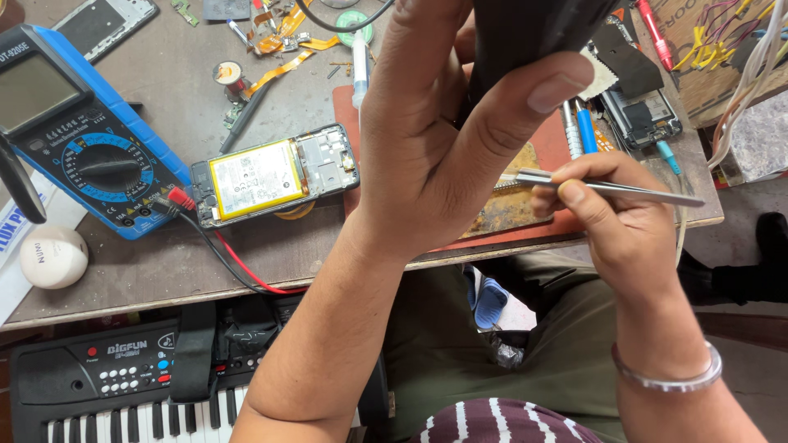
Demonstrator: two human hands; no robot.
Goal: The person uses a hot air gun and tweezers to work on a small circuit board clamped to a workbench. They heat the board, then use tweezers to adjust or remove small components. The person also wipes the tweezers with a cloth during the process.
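- At top centre of the frame, our left hand gripped a black tool, thumb pressed on its side.
- At centre right, our right hand pinched metal tweezers, tips pointing left over the red mat.
- An opened phone with a yellow battery lay left of centre, beside a blue meter.
- We judged that steady wrists and tweezer tips kept low would serve best.

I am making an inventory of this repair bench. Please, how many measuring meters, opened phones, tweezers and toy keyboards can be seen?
Blue multimeter: 1
Opened phones: 2, one with a yellow battery, one at the top right
Metal tweezers, in the right hand: 1
Black toy keyboard: 1
Total: 5
The left hand holds a dark object.
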